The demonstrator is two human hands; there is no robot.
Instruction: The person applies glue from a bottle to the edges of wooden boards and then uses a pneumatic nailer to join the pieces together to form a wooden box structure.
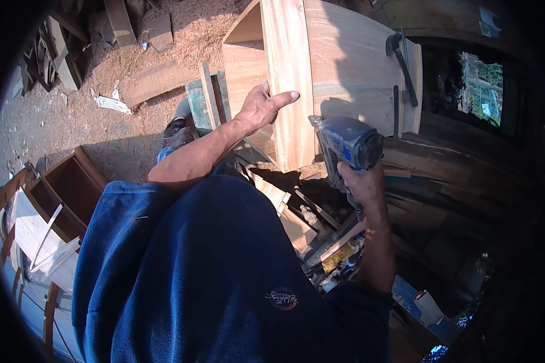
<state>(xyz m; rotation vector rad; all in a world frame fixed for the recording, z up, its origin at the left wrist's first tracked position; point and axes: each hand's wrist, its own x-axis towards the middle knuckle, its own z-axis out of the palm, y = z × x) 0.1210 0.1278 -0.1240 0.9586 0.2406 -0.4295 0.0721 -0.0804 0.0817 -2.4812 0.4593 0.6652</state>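
Note:
A pale wooden box frame (pixel 289 72), like a cabinet carcass, stands in front of me with one side open. My left hand (pixel 263 107) grips the edge of its upright front board. The thumb lies across the board's face and the fingers are hidden inside the opening. In my right hand (pixel 362 180) is a blue and black nail gun (pixel 348 138), held by its handle. Its pointed nose is close to the box's side panel, just right of the front board; whether they touch I cannot tell. A hammer (pixel 406 69) rests on the panel's far right part.
Sawdust (pixel 194 30) and board offcuts (pixel 154 81) cover the floor at the far left. A brown wooden drawer-like piece (pixel 66 193) stands at the left. Beneath my right arm lie wood scraps and a yellow container (pixel 339 257). Stacked planks (pixel 430 160) extend to the right.

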